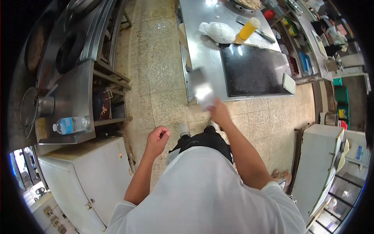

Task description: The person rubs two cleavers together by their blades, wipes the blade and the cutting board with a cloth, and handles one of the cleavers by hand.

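Observation:
My right hand [219,110] is closed on a shiny metal tool with a broad flat face [203,89], blurred by motion, near the left front corner of the steel table [204,50]. Over the floor, my left hand [157,141] hangs with its fingers curled and nothing visible in them. On the table lie a dark stone slab [255,70], a small pale rectangular object [288,83] at its right corner, a white cloth bundle [217,32], a yellow squeeze bottle [249,28] and a knife [265,36].
At the left, a steel counter [74,97] holds a plastic water bottle [72,125] and pans. Below it stands a white fridge or freezer [93,171]. Another white cabinet [315,163] is at the right. Tiled floor [150,70] runs between the counters. Shelves line the upper right.

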Action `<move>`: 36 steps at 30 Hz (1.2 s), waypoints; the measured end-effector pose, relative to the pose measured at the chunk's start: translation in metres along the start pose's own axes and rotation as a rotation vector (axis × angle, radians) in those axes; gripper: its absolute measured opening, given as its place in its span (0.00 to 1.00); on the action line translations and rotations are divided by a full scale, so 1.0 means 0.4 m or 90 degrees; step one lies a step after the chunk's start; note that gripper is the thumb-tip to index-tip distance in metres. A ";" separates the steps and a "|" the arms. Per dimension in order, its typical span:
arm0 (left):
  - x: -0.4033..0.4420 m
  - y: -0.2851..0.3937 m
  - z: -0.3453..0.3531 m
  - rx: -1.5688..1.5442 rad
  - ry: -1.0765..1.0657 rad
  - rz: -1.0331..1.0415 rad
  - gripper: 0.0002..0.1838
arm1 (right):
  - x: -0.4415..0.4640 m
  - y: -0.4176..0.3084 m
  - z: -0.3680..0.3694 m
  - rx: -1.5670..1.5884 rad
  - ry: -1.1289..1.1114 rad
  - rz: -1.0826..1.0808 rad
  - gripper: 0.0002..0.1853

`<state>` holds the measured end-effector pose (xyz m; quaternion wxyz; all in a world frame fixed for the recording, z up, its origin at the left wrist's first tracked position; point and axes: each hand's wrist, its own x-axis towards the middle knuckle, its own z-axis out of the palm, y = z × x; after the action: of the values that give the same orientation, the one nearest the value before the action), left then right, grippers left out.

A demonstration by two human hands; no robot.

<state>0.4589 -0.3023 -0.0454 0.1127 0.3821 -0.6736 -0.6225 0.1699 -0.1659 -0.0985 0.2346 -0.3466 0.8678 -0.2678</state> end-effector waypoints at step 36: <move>0.207 0.486 0.957 -0.128 -0.628 -0.279 0.13 | -0.289 0.271 -0.620 1.047 0.133 0.246 0.14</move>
<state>0.0896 -0.0814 0.0313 -0.3127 0.1638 -0.4884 -0.7980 0.0464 0.0600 0.0443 0.3717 0.1149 0.4581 -0.7992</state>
